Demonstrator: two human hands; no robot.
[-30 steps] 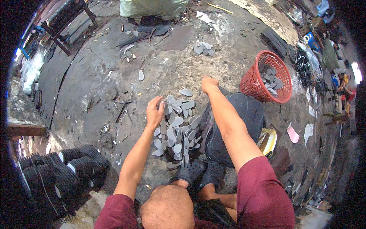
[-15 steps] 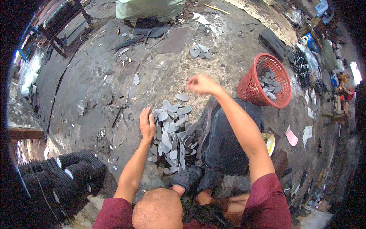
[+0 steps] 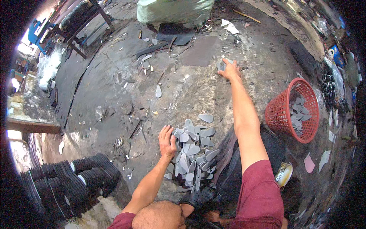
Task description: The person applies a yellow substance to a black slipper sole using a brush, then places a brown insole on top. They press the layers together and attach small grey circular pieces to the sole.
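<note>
A loose pile of flat grey sole-shaped pieces (image 3: 192, 149) lies on the floor in front of me. My left hand (image 3: 166, 143) rests along the pile's left edge, fingers extended and apart. Farther off, my right arm is stretched out, and my right hand (image 3: 231, 70) is spread over a small cluster of the same grey pieces (image 3: 220, 65), touching them; the hand covers most of that cluster. One single grey piece (image 3: 206, 118) sits just beyond the main pile. To the right, a tilted red plastic basket (image 3: 272, 114) holds more grey pieces (image 3: 299, 114).
Rows of black soles (image 3: 76, 179) stand at the lower left. A dark bag-like bundle (image 3: 232, 168) lies right of the pile, near my dark clog (image 3: 198, 195). A pale green sack (image 3: 173, 13) and black sheet scraps (image 3: 173, 34) are at the far side. Pink scrap (image 3: 309, 163) lies at right.
My right hand has moved forward and away from near the main pile onto the small far cluster. My left hand stays beside the pile. The whole view has shifted.
</note>
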